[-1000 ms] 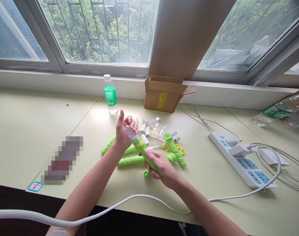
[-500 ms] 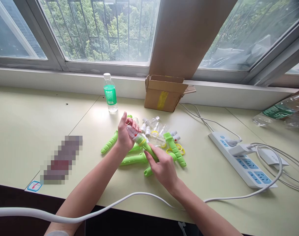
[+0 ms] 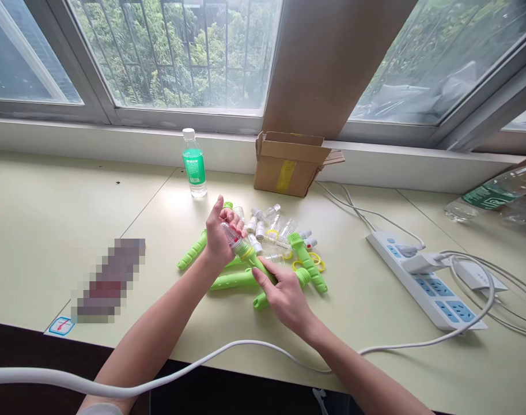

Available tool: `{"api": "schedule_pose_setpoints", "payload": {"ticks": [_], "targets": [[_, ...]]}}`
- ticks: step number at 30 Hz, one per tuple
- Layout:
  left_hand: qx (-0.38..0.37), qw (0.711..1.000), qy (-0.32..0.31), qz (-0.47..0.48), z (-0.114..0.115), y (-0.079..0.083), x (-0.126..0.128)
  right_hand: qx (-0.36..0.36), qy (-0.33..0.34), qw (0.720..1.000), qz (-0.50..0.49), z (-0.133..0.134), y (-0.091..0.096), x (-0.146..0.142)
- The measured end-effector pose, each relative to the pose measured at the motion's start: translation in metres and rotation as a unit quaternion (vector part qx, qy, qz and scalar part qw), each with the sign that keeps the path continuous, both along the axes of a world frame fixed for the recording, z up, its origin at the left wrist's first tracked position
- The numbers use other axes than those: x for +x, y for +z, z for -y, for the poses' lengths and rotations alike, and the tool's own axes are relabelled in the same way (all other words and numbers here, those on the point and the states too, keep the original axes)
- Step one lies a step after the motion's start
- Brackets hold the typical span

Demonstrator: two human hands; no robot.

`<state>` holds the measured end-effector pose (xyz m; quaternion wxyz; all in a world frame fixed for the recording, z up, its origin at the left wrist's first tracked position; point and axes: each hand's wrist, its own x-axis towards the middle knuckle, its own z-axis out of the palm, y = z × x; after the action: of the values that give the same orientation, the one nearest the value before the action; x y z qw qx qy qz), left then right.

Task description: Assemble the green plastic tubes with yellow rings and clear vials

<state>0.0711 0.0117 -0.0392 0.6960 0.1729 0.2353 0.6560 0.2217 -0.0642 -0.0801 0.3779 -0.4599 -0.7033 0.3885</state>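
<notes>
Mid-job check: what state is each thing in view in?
Right hand: closed around the held green handle.
Held green handle: tilted.
Clear cap: at the handle's far end; tightness unclear.
Left hand: cupped at the clear cap.
Rightmost loose green handle: lying, uncapped.
Green-label bottle: upright, capped.
Cardboard box: open.
Power strip: plugs inserted.

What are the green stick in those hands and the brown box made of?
The green stick seems satiny plastic, judging by its even colour and soft highlight. The brown box looks like matte cardboard, with dull sides and thin flaps.
</notes>
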Motion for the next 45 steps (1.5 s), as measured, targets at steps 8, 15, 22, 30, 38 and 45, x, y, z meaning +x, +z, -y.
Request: {"api": "schedule_pose_setpoints", "payload": {"ticks": [8,15,22,30,38,45], "targets": [[0.023,0.999,-0.033,-0.001,0.004,0.006,-0.001,-0.333,0.147,0.912,-0.189,-0.011,0.009,0.012],[0.077,0.996,0.028,-0.025,0.012,0.017,0.002,0.065,0.038,0.994,0.078,-0.005,0.005,0.010],[0.020,0.994,0.095,-0.046,0.012,0.010,0.009,0.264,-0.061,0.920,0.285,0.000,-0.013,0.003],[0.016,0.999,0.019,-0.031,0.011,0.009,0.007,0.078,0.002,0.986,0.150,0.005,0.002,0.001],[0.042,0.997,-0.067,0.008,0.007,0.003,0.001,-0.323,0.159,0.918,-0.166,-0.003,0.008,0.008],[0.044,0.998,-0.045,0.007,0.006,0.003,0.002,-0.202,0.100,0.967,-0.122,-0.003,0.005,0.003]]}}
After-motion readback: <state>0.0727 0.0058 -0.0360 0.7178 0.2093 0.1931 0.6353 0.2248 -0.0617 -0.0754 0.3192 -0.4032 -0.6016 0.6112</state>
